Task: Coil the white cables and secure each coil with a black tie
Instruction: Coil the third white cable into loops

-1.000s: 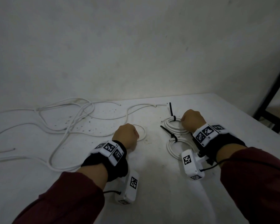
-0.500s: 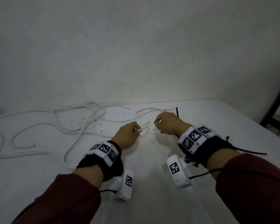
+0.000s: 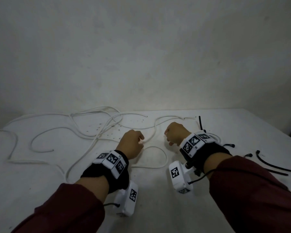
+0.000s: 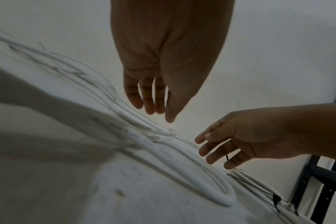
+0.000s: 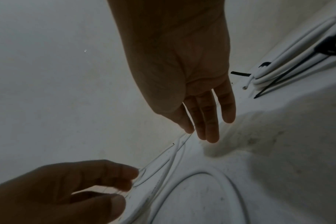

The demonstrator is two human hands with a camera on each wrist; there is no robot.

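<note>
A white cable loop (image 3: 166,159) lies on the table between my hands; its arc (image 5: 201,172) shows in the right wrist view. My left hand (image 3: 133,143) hovers at the loop's left end, fingers (image 4: 150,98) hanging relaxed and holding nothing. My right hand (image 3: 175,133) is just right of it, fingers (image 5: 211,121) straight above a cable strand, empty. Several loose white cables (image 3: 84,132) sprawl to the left. Tied coils (image 5: 278,72) with black ties lie behind my right wrist, mostly hidden in the head view; one tie end (image 3: 200,122) sticks up.
Loose black ties (image 3: 274,167) lie on the white table (image 3: 158,207) to the right of my right arm. A bare wall stands close behind the table. A dark metal frame (image 4: 316,181) stands off the table's right side.
My right hand left the tied coils and came left to meet the left hand on the cable. Both hands have since opened and drawn apart, leaving a wider loop on the table.
</note>
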